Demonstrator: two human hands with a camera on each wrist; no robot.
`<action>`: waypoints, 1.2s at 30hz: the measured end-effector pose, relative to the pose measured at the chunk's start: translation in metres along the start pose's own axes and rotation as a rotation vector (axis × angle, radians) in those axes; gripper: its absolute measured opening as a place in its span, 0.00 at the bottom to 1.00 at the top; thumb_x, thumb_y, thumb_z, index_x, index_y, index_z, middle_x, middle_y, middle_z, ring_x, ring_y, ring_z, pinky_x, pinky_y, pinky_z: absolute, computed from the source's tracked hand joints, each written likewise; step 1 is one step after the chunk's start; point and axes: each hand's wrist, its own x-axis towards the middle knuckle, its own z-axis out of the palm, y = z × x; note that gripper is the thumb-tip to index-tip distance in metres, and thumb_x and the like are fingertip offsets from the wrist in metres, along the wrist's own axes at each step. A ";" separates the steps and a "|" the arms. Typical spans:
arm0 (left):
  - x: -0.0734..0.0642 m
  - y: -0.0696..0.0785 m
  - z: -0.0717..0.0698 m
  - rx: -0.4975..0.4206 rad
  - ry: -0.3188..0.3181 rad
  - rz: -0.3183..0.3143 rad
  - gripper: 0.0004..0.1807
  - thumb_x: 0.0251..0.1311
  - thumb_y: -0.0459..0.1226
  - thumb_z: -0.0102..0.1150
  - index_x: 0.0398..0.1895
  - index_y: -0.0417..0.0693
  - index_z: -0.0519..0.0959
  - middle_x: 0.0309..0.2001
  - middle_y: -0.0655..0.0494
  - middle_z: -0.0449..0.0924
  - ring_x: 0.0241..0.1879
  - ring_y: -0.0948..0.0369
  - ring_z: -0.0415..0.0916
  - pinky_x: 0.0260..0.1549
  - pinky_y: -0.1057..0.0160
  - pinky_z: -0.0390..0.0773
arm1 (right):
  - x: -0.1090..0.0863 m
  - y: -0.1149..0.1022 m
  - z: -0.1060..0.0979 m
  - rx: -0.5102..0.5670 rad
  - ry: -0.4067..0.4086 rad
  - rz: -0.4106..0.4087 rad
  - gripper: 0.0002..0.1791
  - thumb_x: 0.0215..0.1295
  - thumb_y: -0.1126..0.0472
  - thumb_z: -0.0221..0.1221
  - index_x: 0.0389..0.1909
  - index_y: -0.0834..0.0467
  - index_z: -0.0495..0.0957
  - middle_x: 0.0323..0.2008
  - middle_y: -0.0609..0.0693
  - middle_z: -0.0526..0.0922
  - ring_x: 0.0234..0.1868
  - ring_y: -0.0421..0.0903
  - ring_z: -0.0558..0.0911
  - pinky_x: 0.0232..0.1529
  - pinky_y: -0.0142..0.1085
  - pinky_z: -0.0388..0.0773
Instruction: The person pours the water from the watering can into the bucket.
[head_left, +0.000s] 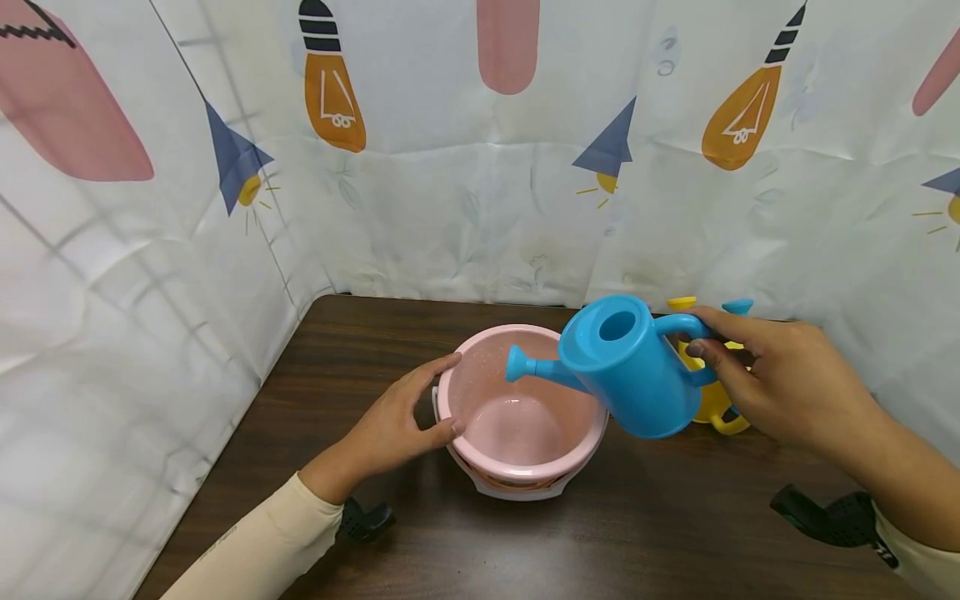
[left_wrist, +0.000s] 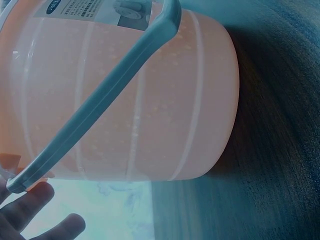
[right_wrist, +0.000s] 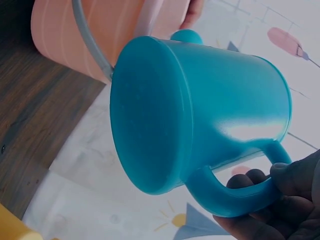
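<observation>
My right hand [head_left: 787, 387] grips the handle of a blue watering can [head_left: 637, 392], holding it raised and tilted to the left. Its spout hangs over the opening of a pink bucket [head_left: 517, 471], and no stream shows from it. The can's underside faces the right wrist view, where the thumb and fingers [right_wrist: 295, 175] wrap the handle. On the bucket's left rim rest the spread fingers and thumb of my left hand [head_left: 386, 425]. In the left wrist view two fingertips stand out near the end of the bucket's grey handle [left_wrist: 100, 110], which hangs down its side.
Behind the right hand stands a yellow watering can [head_left: 708, 408], with another blue spout head [head_left: 738, 307] beside it, both partly hidden. A dark wood table [head_left: 360, 350] carries everything. Patterned white cloth [head_left: 435, 208] hangs along the back and left side.
</observation>
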 end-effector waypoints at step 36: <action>0.001 -0.002 0.001 -0.045 -0.004 0.028 0.45 0.61 0.52 0.68 0.80 0.62 0.59 0.76 0.58 0.62 0.73 0.55 0.61 0.66 0.40 0.63 | 0.000 0.001 0.000 0.009 0.008 -0.008 0.28 0.54 0.74 0.71 0.58 0.74 0.79 0.34 0.66 0.87 0.24 0.57 0.86 0.20 0.41 0.79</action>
